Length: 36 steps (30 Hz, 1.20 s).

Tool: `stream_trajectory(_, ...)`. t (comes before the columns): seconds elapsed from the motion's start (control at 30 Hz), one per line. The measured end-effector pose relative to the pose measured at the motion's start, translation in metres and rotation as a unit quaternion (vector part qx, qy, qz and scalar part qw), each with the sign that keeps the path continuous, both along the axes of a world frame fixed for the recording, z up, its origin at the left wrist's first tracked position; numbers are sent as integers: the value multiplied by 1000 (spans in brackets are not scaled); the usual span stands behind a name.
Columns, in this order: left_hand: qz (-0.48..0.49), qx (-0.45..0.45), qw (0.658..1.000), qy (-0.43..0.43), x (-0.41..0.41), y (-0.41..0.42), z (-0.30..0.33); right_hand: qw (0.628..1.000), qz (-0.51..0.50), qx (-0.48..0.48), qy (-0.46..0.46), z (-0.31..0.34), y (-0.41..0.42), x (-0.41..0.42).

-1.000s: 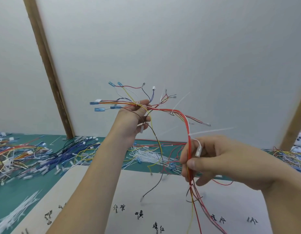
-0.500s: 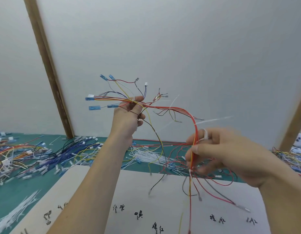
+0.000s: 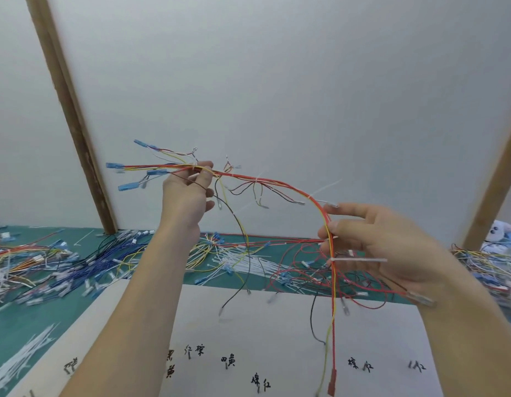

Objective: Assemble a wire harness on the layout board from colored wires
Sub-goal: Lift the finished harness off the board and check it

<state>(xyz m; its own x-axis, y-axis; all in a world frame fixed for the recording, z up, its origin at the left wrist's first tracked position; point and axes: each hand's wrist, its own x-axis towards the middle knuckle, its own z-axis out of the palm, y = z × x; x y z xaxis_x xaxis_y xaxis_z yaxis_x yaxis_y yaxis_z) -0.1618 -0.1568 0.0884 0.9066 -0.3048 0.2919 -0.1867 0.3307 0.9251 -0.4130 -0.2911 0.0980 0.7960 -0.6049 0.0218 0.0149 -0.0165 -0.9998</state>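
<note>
I hold a bundled wire harness (image 3: 280,185) of red, orange and yellow wires in the air above the white layout board (image 3: 277,333). My left hand (image 3: 188,196) pinches the bundle near its left end, where blue terminals (image 3: 114,165) fan out. My right hand (image 3: 383,242) pinches the bundle where it bends downward, fingers partly spread. White cable ties (image 3: 360,259) stick out sideways along the bundle. Loose ends hang down, one with a red terminal (image 3: 331,382) over the board.
The board carries small pegs and handwritten labels (image 3: 228,361). Behind it the green mat (image 3: 33,325) is strewn with blue, yellow and red wires (image 3: 76,259) and white cable ties (image 3: 248,265). A white wall panel with wooden posts (image 3: 73,121) stands behind.
Both hands have moved apart, so the harness stretches wider. My left hand rose a little; my right hand slid further down the bundle and its fingers spread.
</note>
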Motion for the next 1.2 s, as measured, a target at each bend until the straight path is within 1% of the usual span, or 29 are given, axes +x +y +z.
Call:
stream_trajectory(0.07,-10,-21,1000,16,2,2,2,999,-2,-43,19,-1,3,2)
stream_trajectory(0.13,-15,-36,999,28,4,3,2,998,8,-59,27,-2,6,4)
stream_trajectory(0.3,-55,-77,993,65,6,5,4,1000,16,-15,-15,-1,9,8)
stream_trajectory(0.43,-92,-112,983,115,5,5,6,1000,8,-4,-22,-2,9,8)
stream_trajectory(0.53,-117,-147,967,172,4,4,6,1000,10,-1,-24,-2,9,8)
stream_trajectory(0.63,-160,-192,940,233,1,6,10,1000,8,-1,-20,-3,9,9)
stream_trajectory(0.73,-183,-229,919,264,-2,9,13,1000,1,-6,-15,-3,8,9)
stream_trajectory(0.83,-192,-234,917,259,-2,13,13,999,-21,-24,-6,-5,5,8)
stream_trajectory(0.93,-179,-201,935,229,-1,15,13,997,-52,-49,17,-8,-2,7)
stream_trajectory(1.07,-121,-149,974,119,-5,11,13,993,-43,-85,67,-13,-5,7)
stream_trajectory(1.2,-71,-92,993,13,-10,10,15,986,-42,-118,113,-19,-1,12)
